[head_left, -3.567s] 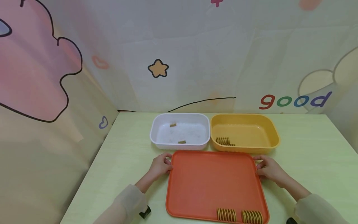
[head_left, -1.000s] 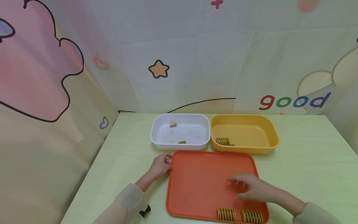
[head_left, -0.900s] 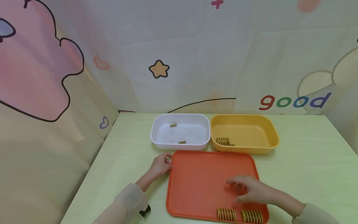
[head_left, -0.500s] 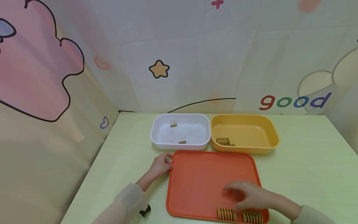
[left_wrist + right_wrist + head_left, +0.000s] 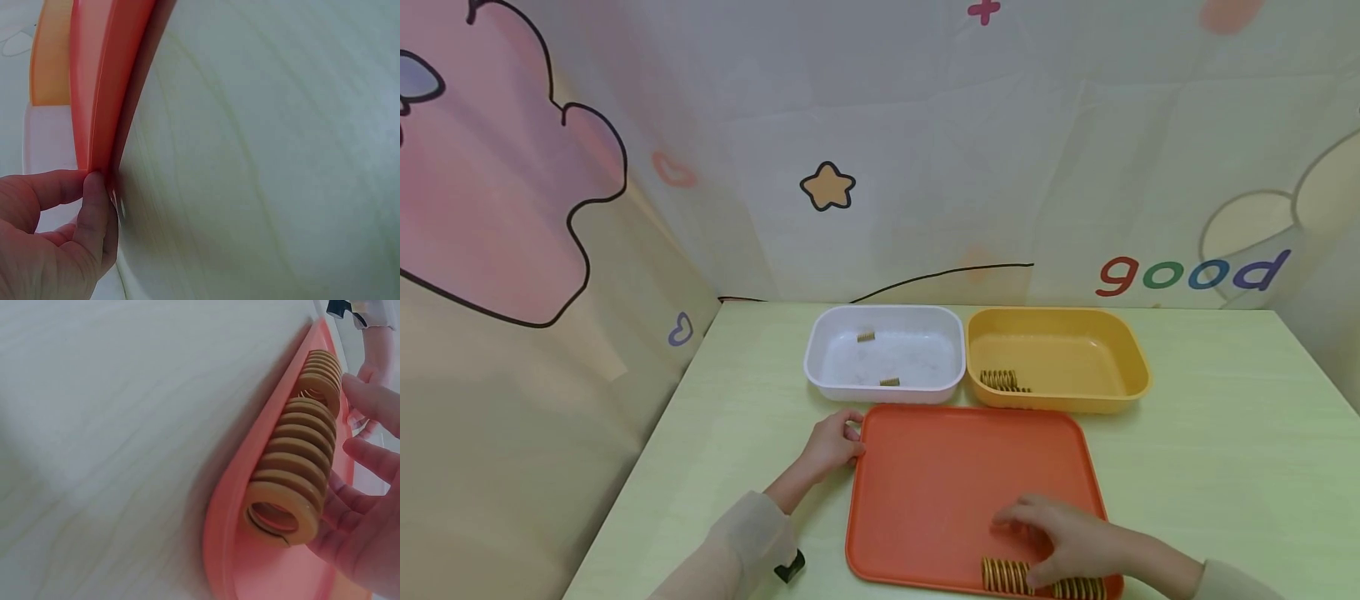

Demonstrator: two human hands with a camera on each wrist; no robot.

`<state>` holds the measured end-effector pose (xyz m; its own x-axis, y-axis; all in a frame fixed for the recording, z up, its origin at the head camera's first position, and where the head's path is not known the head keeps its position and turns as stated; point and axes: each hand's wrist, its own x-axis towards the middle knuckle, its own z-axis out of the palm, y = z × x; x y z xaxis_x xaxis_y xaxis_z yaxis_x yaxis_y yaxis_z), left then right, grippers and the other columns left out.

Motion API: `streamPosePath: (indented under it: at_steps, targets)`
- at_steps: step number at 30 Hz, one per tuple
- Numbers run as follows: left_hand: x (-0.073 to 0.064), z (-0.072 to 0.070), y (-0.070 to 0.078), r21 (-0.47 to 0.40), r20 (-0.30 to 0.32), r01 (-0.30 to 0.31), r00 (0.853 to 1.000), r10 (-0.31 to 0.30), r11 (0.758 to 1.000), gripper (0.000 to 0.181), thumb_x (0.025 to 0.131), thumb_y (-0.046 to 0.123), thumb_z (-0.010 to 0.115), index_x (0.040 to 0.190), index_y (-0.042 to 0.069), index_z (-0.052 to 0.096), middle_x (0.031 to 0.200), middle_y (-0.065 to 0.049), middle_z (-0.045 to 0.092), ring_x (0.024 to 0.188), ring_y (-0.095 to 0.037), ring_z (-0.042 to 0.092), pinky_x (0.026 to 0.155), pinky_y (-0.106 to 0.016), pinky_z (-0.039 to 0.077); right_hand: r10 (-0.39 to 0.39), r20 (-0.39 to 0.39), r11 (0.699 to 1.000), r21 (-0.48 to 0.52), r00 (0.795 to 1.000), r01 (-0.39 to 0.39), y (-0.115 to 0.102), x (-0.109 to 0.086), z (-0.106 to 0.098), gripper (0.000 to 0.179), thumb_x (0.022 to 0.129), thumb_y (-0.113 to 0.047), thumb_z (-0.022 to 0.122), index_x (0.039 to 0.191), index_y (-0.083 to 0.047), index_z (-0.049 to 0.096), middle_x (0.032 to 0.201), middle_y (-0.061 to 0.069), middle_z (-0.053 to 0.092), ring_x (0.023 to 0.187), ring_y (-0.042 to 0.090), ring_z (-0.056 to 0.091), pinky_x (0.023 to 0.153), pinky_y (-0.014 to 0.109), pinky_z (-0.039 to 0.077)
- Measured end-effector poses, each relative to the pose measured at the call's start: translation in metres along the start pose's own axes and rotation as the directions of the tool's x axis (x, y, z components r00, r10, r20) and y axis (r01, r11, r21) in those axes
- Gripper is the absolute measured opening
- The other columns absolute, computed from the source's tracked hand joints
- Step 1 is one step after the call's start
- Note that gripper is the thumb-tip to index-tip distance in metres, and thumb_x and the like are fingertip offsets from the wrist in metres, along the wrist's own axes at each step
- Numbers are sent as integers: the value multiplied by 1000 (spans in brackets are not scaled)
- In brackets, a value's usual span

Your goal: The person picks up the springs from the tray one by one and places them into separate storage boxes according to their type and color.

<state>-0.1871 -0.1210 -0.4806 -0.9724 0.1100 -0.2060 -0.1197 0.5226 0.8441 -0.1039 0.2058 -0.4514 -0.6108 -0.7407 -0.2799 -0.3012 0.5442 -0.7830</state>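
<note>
An orange tray [image 5: 955, 483] lies on the table, with two large yellow-brown coil springs [image 5: 1006, 576] side by side near its front right corner. My left hand [image 5: 831, 442] holds the tray's left rim near the far corner, thumb and fingers pinching the orange edge [image 5: 103, 125] in the left wrist view. My right hand [image 5: 1067, 542] hovers over the springs with fingers spread and loosely bent. In the head view its thumb overlaps the gap between the springs. The right wrist view shows its fingers beside the nearer spring [image 5: 290, 469], holding nothing; whether they touch it I cannot tell.
Behind the tray stand a white bin [image 5: 831, 383] with two small springs [image 5: 890, 382] and a yellow bin [image 5: 1097, 400] with springs [image 5: 998, 380] at its left front corner, one partly hidden. A printed cloth [image 5: 925, 167] hangs behind the table.
My right hand has left the tray's right rim, moved over the tray and then down toward the two large springs. My left hand stays at the left rim.
</note>
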Motion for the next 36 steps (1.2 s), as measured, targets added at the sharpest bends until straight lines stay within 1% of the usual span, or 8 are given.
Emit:
streamPosePath:
  at_steps: [3,6,10,13,21,26,29,36]
  targets:
    - [0,0,-1,6,0,1,1000,-1,1000,40,68,-10,59,107,-4,53,68,-6,53,47,-10,48,47,-24,49,-12,5,1000,-27,1000,13,1,0,1,53,73,-37,69,119,-21,50,106,-2,47,91,6,43,75,23,40]
    - [0,0,-1,4,1,3,1000,-3,1000,40,68,-10,59,107,-4,53,68,-6,53,47,-10,48,47,-24,49,-57,13,998,-25,998,57,3,-1,2,53,74,-36,68,120,-17,50,107,-3,50,93,4,44,75,21,41]
    - [0,0,-1,3,-1,3,1000,-3,1000,40,68,-10,59,107,-4,53,68,-6,52,47,-10,48,47,-24,49,-136,51,987,89,989,131,7,1,4,50,76,-28,68,118,-5,51,91,-3,54,76,-1,46,63,17,43]
    - [0,0,-1,0,-1,5,1000,-5,1000,40,68,-10,59,107,-4,53,68,-6,53,47,-10,48,47,-24,49,-170,75,976,154,983,157,10,2,5,47,77,-23,67,115,-1,52,81,-6,52,66,-3,43,56,16,42]
    - [-1,0,1,-1,1,24,1000,-24,1000,40,69,-10,59,107,-3,53,70,-7,53,48,-11,48,48,-24,49,-184,89,976,138,979,170,11,3,9,32,76,-15,66,107,-7,58,78,-11,53,63,-6,43,54,16,43]
    - [-1,-1,1,-2,1,18,1000,-18,1000,40,68,-10,59,107,-3,53,70,-7,53,48,-11,48,47,-24,49,-191,84,976,120,978,181,12,4,10,27,76,-14,65,102,-8,60,76,-9,54,63,-5,44,54,16,44]
    - [-1,-1,1,-7,0,14,1000,-14,1000,40,68,-10,59,106,-4,53,69,-7,53,47,-11,48,47,-24,49,-181,82,978,119,980,170,10,3,10,25,77,-14,64,101,-6,60,76,-7,55,64,-5,44,54,16,43]
    - [-2,-1,2,-9,5,15,1000,-15,1000,39,68,-10,59,106,-4,53,68,-7,53,47,-11,47,46,-23,48,-142,59,985,107,988,136,8,3,11,22,76,-12,64,97,-5,62,81,-12,55,66,-5,46,55,16,44]
